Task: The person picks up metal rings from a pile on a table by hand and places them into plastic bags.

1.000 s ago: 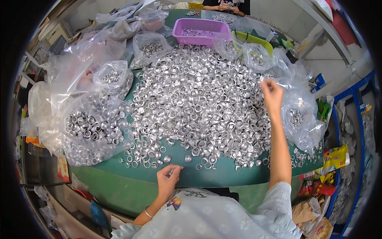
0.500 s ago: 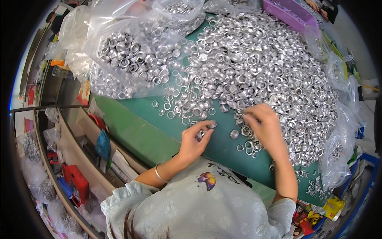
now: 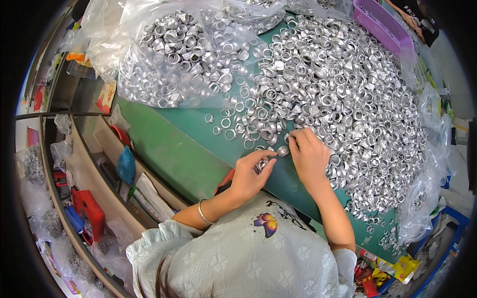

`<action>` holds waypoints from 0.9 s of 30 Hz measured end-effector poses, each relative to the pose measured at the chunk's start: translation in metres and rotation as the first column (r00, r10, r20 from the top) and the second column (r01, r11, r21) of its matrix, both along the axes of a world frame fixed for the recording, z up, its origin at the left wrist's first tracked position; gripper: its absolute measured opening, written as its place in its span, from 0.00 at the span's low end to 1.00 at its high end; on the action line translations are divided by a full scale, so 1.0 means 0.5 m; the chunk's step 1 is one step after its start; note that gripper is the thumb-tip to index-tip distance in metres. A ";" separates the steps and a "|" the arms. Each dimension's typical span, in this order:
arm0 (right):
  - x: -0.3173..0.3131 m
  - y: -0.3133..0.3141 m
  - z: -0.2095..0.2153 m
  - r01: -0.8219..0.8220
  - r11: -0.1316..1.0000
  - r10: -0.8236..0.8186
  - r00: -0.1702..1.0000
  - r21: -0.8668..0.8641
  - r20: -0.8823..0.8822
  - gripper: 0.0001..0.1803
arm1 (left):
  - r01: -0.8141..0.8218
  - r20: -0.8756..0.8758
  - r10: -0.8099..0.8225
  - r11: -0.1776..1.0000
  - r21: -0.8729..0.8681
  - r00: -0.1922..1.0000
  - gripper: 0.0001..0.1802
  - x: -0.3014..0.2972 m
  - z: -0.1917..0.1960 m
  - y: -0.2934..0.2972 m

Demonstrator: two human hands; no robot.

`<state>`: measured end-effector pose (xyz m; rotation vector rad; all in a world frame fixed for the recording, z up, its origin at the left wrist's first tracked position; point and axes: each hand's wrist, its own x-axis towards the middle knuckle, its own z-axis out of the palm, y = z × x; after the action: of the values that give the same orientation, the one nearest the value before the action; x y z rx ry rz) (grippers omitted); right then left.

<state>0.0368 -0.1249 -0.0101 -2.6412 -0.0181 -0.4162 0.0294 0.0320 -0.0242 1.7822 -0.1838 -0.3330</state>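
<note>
A broad heap of silver metal rings [image 3: 348,104] covers the right half of the green tabletop [image 3: 174,149]. At the heap's near edge my left hand [image 3: 251,174] is closed, with several rings [image 3: 261,165] in its curled fingers. Just right of it, my right hand [image 3: 309,154] has its thumb and fingertips pinched, apparently on a ring [image 3: 286,138]. Between the two hands is a wide silver ring [image 3: 282,151]; whether fingers touch it, I cannot tell. Loose rings [image 3: 230,134] lie scattered just beyond my left hand.
Clear plastic bags [image 3: 129,74] full of rings stand at the far left. A purple basket [image 3: 382,27] sits at the far right, with another person's arm [image 3: 410,22] near it. Shelves [image 3: 94,169] run along the left, and a blue crate [image 3: 449,238] stands at the lower right.
My right hand has moved left from the heap toward my left hand. The left hand has shifted slightly right and stays closed on rings. The view has shifted a little.
</note>
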 end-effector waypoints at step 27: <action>-0.161 0.044 0.038 0.209 0.273 -0.133 0.975 0.939 -0.178 0.10 | 0.235 -0.051 -0.260 0.928 -0.289 0.964 0.12 -0.021 0.059 -0.007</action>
<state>-0.0436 -0.1029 0.0087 -1.3911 0.4282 -0.2611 0.0190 0.0286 0.0052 1.4612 -0.3773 -0.5391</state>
